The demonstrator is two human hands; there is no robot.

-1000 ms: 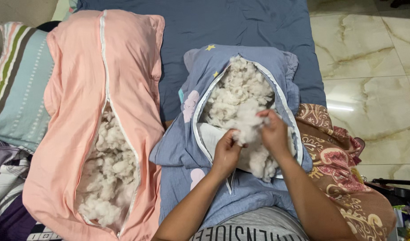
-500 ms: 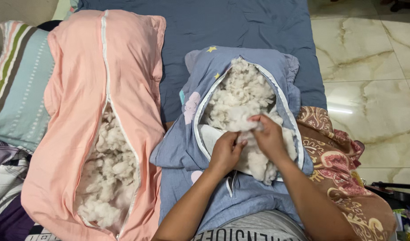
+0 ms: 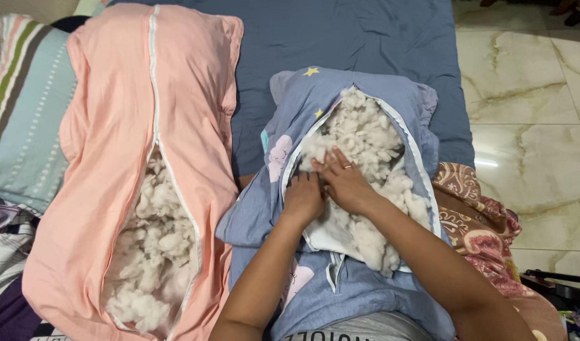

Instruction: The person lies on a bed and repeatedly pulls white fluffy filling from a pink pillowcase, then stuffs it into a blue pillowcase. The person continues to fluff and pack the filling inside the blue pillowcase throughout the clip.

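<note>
While both hands are pressed into the stuffing, the left hand [image 3: 302, 197] is curled, fingers together, at the zip edge of the blue pillow cover [image 3: 359, 285]; the right hand [image 3: 344, 182] lies flat, fingers spread, on the white filling [image 3: 366, 136]. Farther left, a pink cover [image 3: 113, 126] lies unzipped.

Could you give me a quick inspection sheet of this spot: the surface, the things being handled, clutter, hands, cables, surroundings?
Surface: dark blue sheet spread under both pillows.
Job's things: blue pillow cover, unzipped, white stuffing bulging out; pink pillow cover, partly unzipped, stuffing showing.
Clutter: striped pillow at the left; patterned brown cloth at the right.
Hands: left hand at the cover's zip edge, fingers curled; right hand flat on the stuffing, ring on one finger.
Cables: nothing seen.
Surroundings: glossy marble floor at the right.
</note>
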